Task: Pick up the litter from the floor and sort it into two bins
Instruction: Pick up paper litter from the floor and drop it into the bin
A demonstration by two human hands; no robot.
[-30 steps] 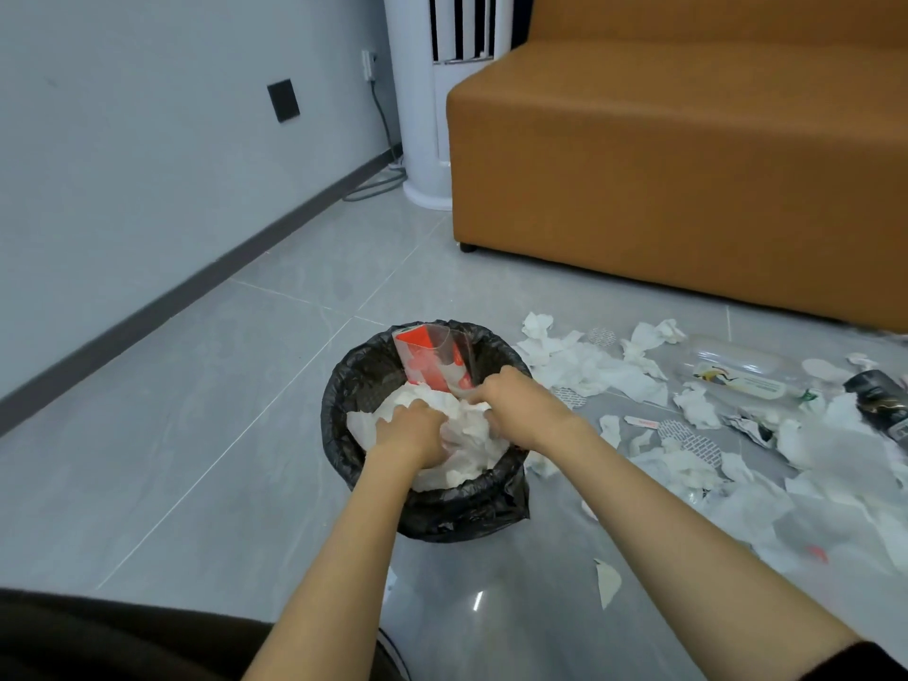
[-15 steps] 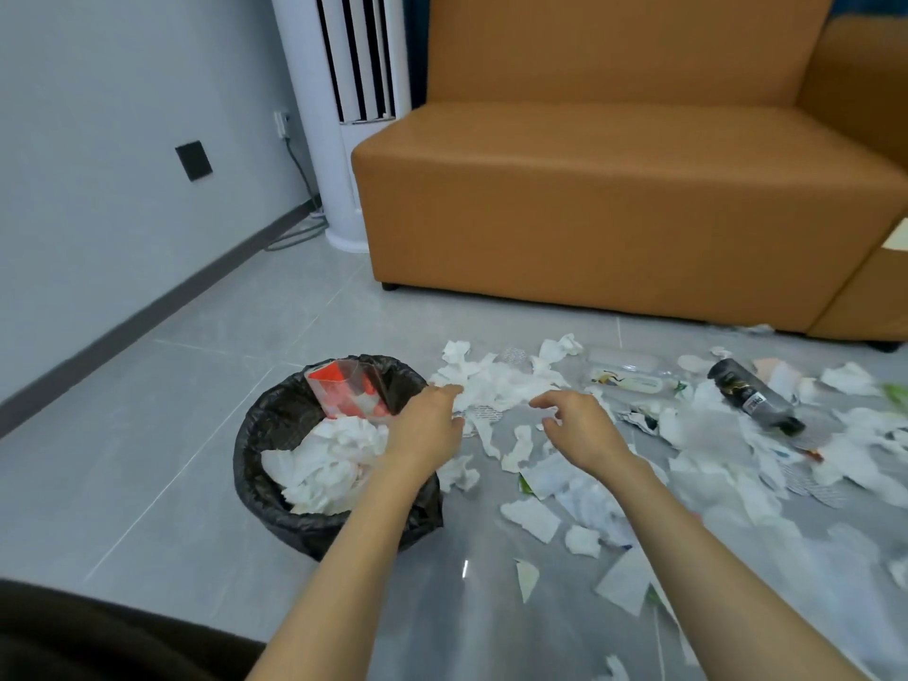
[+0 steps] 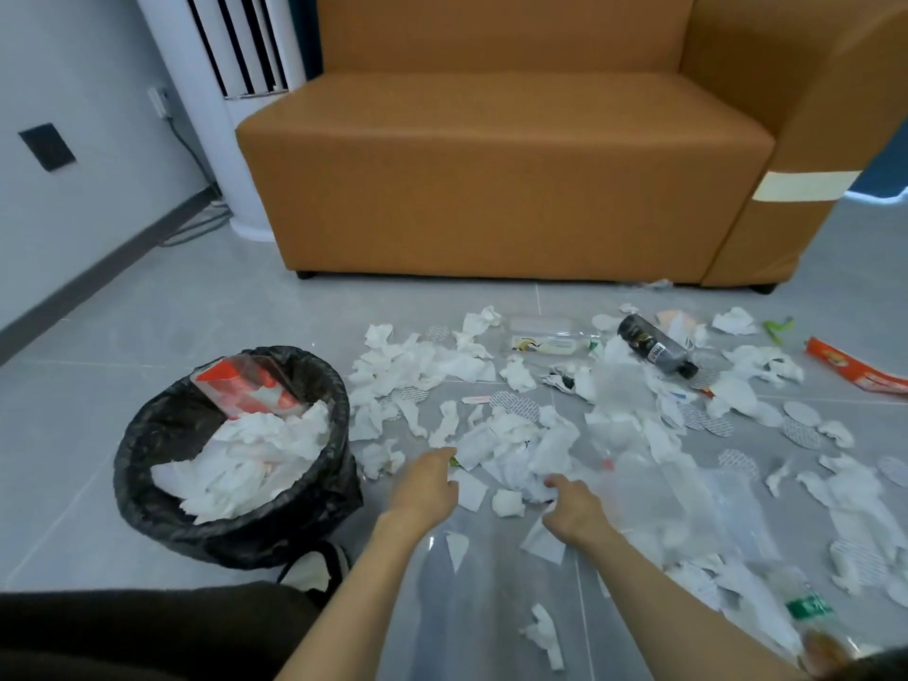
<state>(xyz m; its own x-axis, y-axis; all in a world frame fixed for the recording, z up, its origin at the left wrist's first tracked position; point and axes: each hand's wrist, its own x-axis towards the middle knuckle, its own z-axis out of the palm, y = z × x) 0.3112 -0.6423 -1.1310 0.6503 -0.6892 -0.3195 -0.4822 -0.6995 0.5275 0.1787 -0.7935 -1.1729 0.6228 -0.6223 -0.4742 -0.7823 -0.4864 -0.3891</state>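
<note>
One bin point(image 3: 147, 464), left hand point(image 3: 426, 490), right hand point(image 3: 575, 508), two bottles point(image 3: 656, 347) beyond, many tissues point(image 3: 417, 366)

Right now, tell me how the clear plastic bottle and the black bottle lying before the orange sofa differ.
The clear plastic bottle is see-through with a pale label; the black bottle is dark and opaque. The clear bottle lies nearly level across the view; the black bottle slants down to the right. Both lie on their sides on the grey floor among white tissue scraps, outside the black-lined bin.
</note>
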